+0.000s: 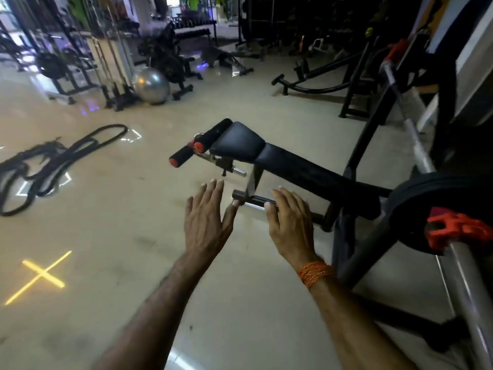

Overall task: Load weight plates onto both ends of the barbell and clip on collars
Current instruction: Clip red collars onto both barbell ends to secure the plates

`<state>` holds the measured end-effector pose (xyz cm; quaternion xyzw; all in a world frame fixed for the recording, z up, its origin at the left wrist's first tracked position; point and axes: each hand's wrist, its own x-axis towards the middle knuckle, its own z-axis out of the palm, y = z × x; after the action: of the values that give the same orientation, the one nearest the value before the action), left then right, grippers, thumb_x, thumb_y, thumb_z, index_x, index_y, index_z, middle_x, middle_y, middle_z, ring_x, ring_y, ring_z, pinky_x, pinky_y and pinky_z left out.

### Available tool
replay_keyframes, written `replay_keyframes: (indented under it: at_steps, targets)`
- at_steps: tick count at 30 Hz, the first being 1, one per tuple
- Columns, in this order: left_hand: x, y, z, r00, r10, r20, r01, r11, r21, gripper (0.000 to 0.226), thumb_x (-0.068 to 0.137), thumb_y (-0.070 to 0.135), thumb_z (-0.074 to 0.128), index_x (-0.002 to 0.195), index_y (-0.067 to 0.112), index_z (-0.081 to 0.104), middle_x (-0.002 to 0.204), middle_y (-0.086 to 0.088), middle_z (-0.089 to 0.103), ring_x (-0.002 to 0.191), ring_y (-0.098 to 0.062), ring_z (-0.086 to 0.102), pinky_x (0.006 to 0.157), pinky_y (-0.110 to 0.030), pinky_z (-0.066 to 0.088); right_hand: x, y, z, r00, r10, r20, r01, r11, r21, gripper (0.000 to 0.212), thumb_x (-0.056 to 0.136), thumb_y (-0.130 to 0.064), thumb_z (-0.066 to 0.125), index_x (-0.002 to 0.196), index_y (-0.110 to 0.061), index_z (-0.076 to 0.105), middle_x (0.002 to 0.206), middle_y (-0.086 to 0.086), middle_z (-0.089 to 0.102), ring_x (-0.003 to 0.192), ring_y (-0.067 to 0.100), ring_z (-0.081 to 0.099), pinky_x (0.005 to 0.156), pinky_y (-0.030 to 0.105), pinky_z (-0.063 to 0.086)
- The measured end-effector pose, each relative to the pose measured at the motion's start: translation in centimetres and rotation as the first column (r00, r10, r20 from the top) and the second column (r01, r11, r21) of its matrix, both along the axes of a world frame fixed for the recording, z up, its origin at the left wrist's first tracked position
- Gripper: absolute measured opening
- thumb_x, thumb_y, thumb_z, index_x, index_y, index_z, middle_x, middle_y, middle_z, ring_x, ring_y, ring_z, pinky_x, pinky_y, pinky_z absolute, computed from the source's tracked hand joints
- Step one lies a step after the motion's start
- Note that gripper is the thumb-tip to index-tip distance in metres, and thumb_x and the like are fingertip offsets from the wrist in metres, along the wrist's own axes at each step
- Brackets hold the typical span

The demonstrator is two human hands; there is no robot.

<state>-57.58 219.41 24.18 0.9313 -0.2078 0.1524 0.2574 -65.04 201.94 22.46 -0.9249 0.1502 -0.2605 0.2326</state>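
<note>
**Near end loaded and clipped; both hands free**

Where we are: the barbell [465,268] runs along the right edge of the view, from 4 o'clock up toward 1 o'clock, resting on a dark rack. At 4 o'clock a black weight plate [416,206] sits on the sleeve. A red collar [453,229] is clipped just outside it and appears to touch its face. We judge this end done.

Hands: the left hand [206,217] and right hand [289,222] reach forward at about 6 o'clock. Fingers are straight and spread on the left, relaxed on the right. Neither holds anything, and both are well apart from the bar. Orange threads [316,272] wrap the right wrist.

Next move, as we read it: the far end needs checking. If it is bare, that calls for fetching a plate and a second collar, and we spot neither lying loose here.

Hard to make out:
- A red shape [397,50] at 1 o'clock, near the far sleeve, may be a collar. Blur and darkness stop us from saying, or from telling whether a plate sits beside it.
- The near sleeve tip is cut off at the lower right edge.
- The rack uprights merge into shadow.

Surroundings: a black padded bench [293,166] at centre, a battle rope [53,166] at 9 o'clock and a silver gym ball [151,85] at 11 o'clock.
</note>
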Motion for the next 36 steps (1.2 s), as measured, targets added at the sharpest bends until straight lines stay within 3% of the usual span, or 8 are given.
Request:
replay_keyframes:
  at_steps: [6,14,23,28,36]
  targets:
    - [6.8,5.9,-2.8,0.993,0.062,-0.099,-0.061,0.998,0.016,0.064,0.102,0.056,0.038,0.157,0.023,0.035,0.163,0.001,0.036,0.154,-0.02,0.027,0.124,-0.044,0.024,7.7,5.0,-2.7,0.997,0.057,-0.045,-0.056,0.998,0.021,0.051,0.104,-0.046,0.033,0.146,-0.023,0.049,0.152,0.005,0.051,0.143,0.023,0.041,0.114,0.054,0.037]
    - [19.8,9.7,-6.2,0.977,0.15,-0.148,-0.15,0.989,0.016,0.067,0.1,0.059,0.033,0.156,0.022,0.037,0.162,-0.001,0.039,0.151,-0.021,0.032,0.121,-0.045,0.03,22.2,7.3,-6.5,0.983,0.133,-0.125,-0.128,0.991,0.045,0.056,0.104,-0.05,0.028,0.149,-0.023,0.047,0.156,0.002,0.047,0.147,0.021,0.036,0.119,0.049,0.032]
    - [39.6,12.0,-7.0,0.936,0.303,-0.178,-0.3,0.953,0.043,0.06,0.103,0.054,0.041,0.156,0.025,0.037,0.162,0.003,0.039,0.152,-0.018,0.03,0.121,-0.047,0.029,46.3,9.2,-8.6,0.944,0.292,-0.151,-0.282,0.956,0.087,0.049,0.105,-0.045,0.036,0.146,-0.022,0.049,0.151,0.004,0.052,0.141,0.023,0.043,0.115,0.051,0.038]
    - [50.9,14.1,-7.8,0.899,0.393,-0.195,-0.399,0.917,0.01,0.06,0.103,0.054,0.043,0.155,0.024,0.039,0.161,0.002,0.041,0.151,-0.019,0.032,0.121,-0.045,0.03,59.4,11.6,-8.3,0.911,0.379,-0.162,-0.371,0.925,0.075,0.051,0.104,-0.047,0.033,0.146,-0.021,0.049,0.15,0.005,0.053,0.139,0.023,0.045,0.113,0.045,0.039]
    - [72.4,18.8,-11.4,0.884,0.399,-0.245,-0.416,0.909,-0.021,0.061,0.104,0.055,0.036,0.156,0.025,0.037,0.161,0.001,0.04,0.152,-0.019,0.031,0.122,-0.045,0.03,80.7,15.5,-11.6,0.901,0.378,-0.212,-0.372,0.926,0.065,0.058,0.103,-0.051,0.029,0.147,-0.021,0.049,0.15,0.004,0.054,0.14,0.023,0.046,0.113,0.048,0.041]
